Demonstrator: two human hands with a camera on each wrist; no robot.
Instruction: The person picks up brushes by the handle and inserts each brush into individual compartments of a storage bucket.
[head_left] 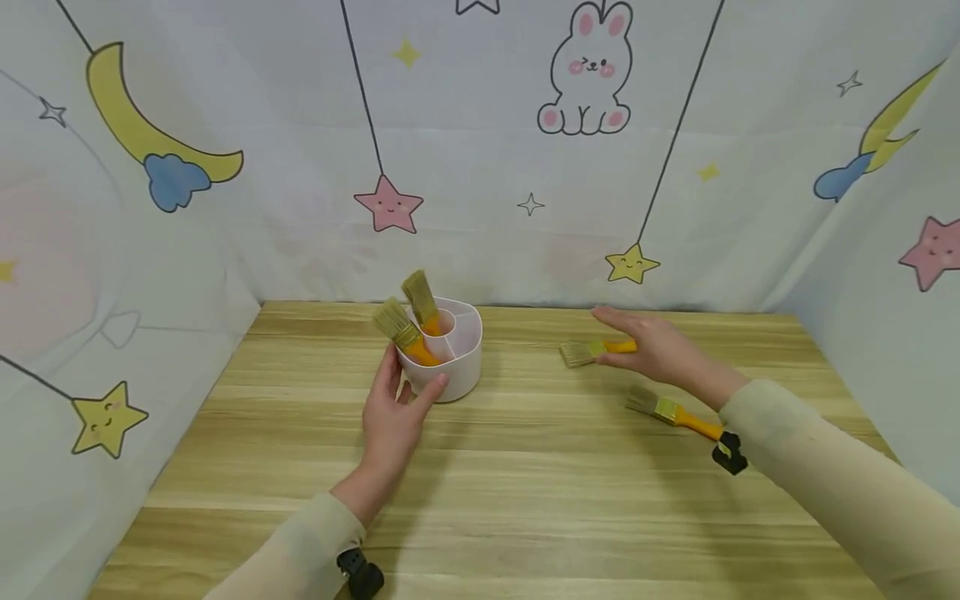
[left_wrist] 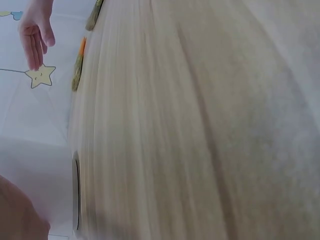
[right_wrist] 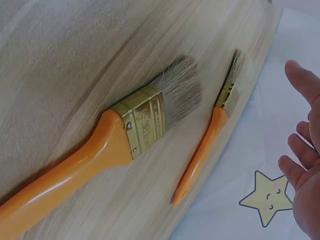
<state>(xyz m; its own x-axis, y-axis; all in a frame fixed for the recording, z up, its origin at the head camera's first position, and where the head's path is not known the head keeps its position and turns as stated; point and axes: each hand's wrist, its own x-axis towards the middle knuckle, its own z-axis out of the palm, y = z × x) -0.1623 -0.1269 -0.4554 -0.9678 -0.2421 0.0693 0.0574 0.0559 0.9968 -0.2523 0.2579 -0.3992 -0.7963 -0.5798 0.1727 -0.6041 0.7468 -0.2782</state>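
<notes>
My left hand (head_left: 393,425) holds a white divided brush holder (head_left: 467,373) on the wooden table, thumb at its front and fingers along its left side. Two paintbrushes lean in the holder bristles up, a front paintbrush (head_left: 403,330) and a rear paintbrush (head_left: 422,300). My right hand (head_left: 663,352) hovers with spread fingers over a far paintbrush (head_left: 581,353), whose handle it partly covers in the head view. The right wrist view shows a gap between this hand and that brush. Nearer to me lies another paintbrush (right_wrist: 142,117) with an orange handle, below the right forearm.
The wooden table (head_left: 525,500) ends at a white cloth (head_left: 480,150) printed with stars, moons and a rabbit. This cloth stands behind the table and along both sides. A black wrist device (head_left: 729,452) sits at the right cuff, another wrist device (head_left: 362,575) at the left.
</notes>
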